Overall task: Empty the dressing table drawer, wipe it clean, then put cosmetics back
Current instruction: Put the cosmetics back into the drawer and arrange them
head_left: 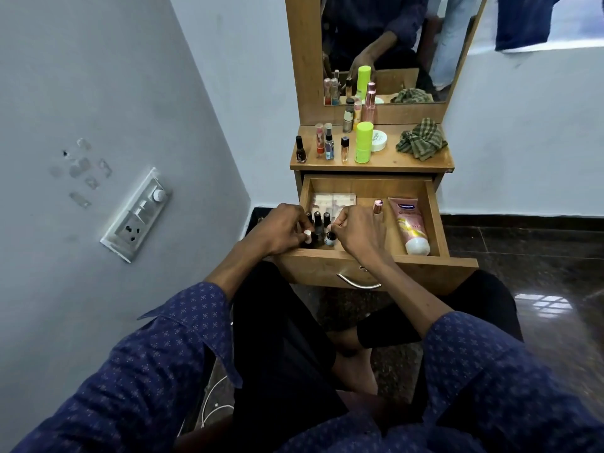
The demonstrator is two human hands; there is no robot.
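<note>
**A:** Wood drawer (434, 217) is pulled out, and I've got both hands down among the small bottles (322, 228) at its front-left corner. Which step would you call this?

**B:** Hard to say. There are cosmetics on the tabletop (392, 161) above the drawer, the rag (421, 138) lies there too, and a pink tube (410, 225) sits on the drawer's right side. It's either emptying or refilling.

**A:** Agreed, I can't tell which. My left hand (277, 230) pinches a white-capped bottle (307, 237), and my right hand (356, 232) has fingers curled round a dark-capped bottle (330, 237).

**B:** Next, I'd lift or seat those two cleanly without toppling the neighbours just behind them.
</note>
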